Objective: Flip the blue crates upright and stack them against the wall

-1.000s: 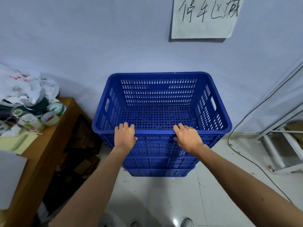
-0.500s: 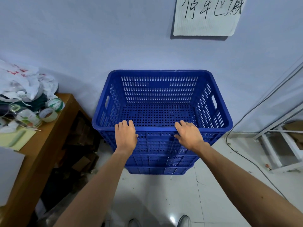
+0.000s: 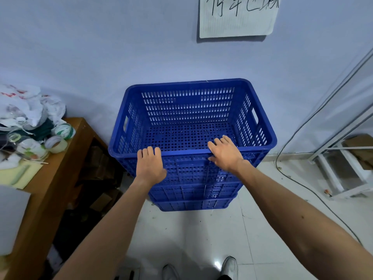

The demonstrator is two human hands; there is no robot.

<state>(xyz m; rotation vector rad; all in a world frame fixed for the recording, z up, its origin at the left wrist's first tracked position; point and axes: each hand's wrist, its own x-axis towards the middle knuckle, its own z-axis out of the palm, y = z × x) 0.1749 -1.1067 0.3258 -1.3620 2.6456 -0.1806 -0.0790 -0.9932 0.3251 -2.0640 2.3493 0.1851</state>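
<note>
**Blue crates stacked at the wall, both hands on the top rim**

Blue plastic fills the middle of the view: a stack of blue crates (image 3: 193, 203) stands on the white tiled floor (image 3: 201, 235), its far side against the pale wall (image 3: 101, 47). The top crate (image 3: 189, 110) sits upright, open side up, nested squarely on the ones below. Its slotted walls and perforated bottom show, and nothing lies inside it.

Both hands are on the near long rim of the top crate. The left hand (image 3: 150, 165) is left of the rim's middle. Its fingers bend over the edge while the palm and thumb lie against the outer face. The right hand (image 3: 225, 155) is right of the middle. Its fingers are slightly spread and lie fairly straight across the rim, tips reaching into the crate, thumb on the outer wall just under the edge.

A paper sign (image 3: 236, 19) with handwritten characters hangs on the wall above the stack. To the left stands a wooden table (image 3: 60, 168) carrying tape rolls (image 3: 58, 143), white bags (image 3: 26, 106) and a yellow sheet (image 3: 26, 174). To the right a cable (image 3: 277, 160) runs down the wall and across the floor, near a white metal frame (image 3: 331, 178). The person's shoes (image 3: 230, 265) show at the near edge.
</note>
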